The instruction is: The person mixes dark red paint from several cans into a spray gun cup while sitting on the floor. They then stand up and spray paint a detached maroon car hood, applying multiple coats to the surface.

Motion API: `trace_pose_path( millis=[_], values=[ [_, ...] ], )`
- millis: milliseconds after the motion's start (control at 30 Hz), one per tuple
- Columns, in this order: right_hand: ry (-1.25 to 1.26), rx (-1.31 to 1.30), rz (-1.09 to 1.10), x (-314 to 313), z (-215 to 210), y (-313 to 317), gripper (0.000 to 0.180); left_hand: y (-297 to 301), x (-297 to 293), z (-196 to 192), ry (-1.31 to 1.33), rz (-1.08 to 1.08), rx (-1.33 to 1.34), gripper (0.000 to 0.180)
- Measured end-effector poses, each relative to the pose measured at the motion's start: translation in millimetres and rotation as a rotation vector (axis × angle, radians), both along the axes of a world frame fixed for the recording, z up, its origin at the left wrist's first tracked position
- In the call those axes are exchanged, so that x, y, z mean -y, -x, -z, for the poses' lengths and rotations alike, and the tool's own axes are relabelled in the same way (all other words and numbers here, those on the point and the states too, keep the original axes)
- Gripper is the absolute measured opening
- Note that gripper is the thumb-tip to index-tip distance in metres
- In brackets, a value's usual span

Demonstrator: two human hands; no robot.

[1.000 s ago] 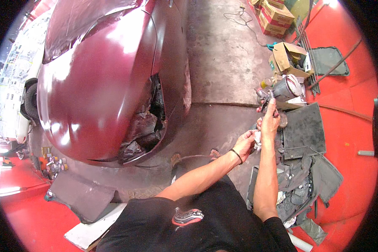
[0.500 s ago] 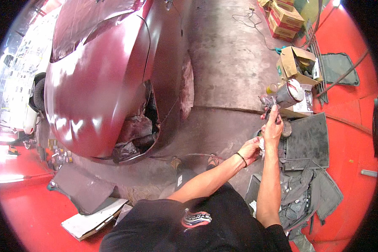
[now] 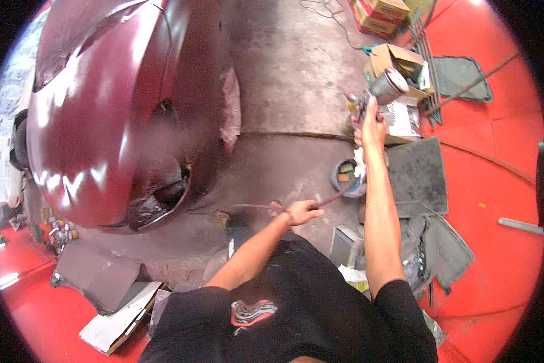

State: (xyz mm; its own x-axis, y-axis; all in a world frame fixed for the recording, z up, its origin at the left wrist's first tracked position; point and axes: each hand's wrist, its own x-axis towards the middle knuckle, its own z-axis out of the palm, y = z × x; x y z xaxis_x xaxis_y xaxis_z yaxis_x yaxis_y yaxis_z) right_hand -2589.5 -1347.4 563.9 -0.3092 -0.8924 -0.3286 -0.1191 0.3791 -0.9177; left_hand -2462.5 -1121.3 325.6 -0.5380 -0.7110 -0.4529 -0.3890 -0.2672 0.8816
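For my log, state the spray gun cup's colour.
Grey cup with a whitish end; clearest in the head view.

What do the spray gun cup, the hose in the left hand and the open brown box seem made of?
Spray gun cup: probably metal, satin grey, going by the soft sheen on its side; plastic is possible.
Hose: likely rubber or soft plastic, dark red, fairly dull, judging by its smooth bend.
Open brown box: cardboard, matte, shown by its thin, bent flaps.

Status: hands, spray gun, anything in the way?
Right hand gripping spray gun, cup tilted. Left hand on red hose. Hose overlaps bucket in view; no obvious obstruction at the gun.
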Motion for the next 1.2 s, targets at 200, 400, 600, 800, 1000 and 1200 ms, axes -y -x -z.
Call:
trace_pose_path(
  millis=[200, 400, 600, 800, 1000, 1200],
  values=[
    [0.038, -0.029, 0.072, 48.8, 12.4, 45.8, 0.065, -101.0, -80.7, 14.7, -0.067, 0.014, 0.350, 0.038],
    [-0.004, -0.207, 0.051, 49.7, 2.1, 49.3, 0.069, -164.6, -202.6, 80.3, -0.243, -0.124, 0.791, 0.035],
    [0.036, -0.231, 0.062, 34.6, 9.4, 50.2, 0.071, -172.8, -241.0, 35.6, -0.362, -0.240, 0.728, 0.037],
    [0.089, -0.364, 0.095, 4.8, -14.0, 17.0, 0.078, -164.5, -276.9, 25.1, -0.264, -0.421, 0.688, 0.032],
    [0.116, -0.416, -0.050, -30.3, -88.6, -30.5, 0.076, -190.2, -325.3, 0.9, -0.081, -0.760, 0.580, 0.030],
    [0.297, 0.010, -0.303, -59.9, -187.1, -132.4, 0.065, -222.3, -363.9, -16.6, 0.075, -0.914, 0.535, 0.035]
  ],
)
